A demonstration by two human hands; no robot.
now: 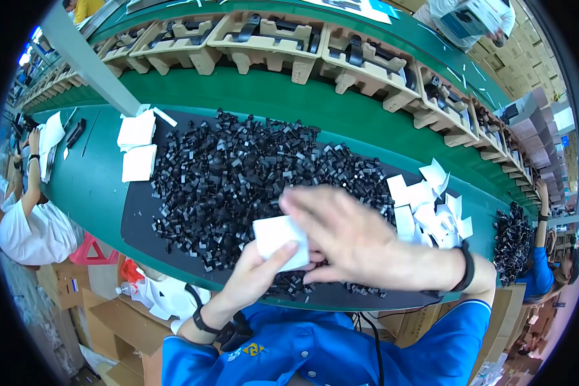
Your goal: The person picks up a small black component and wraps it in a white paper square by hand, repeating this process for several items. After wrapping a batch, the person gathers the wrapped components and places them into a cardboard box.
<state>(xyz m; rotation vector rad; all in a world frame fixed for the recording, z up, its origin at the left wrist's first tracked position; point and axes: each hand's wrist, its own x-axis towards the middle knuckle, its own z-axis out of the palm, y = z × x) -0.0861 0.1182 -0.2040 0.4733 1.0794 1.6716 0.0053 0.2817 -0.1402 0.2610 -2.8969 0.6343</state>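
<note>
My left hand (254,275) is closed on a small, flat, square white paper piece (275,239), its thumb lying across the lower right part. My right hand (350,235) reaches in from the right with fingers stretched out, overlapping the paper's right side. Whether it touches the paper I cannot tell. Behind and below both hands spreads a large heap of small black plastic parts (231,167). On the right of the heap lie loose white paper pieces (423,196), several of them folded or standing up. Two neat stacks of white paper (138,162) sit at its left.
A dark mat (135,219) covers part of the green table (77,186). Beyond it stands a row of tan moulded trays (264,48) holding black parts. A grey post (87,61) rises at the left. Co-workers work at both sides; cardboard boxes (125,321) stand below the table.
</note>
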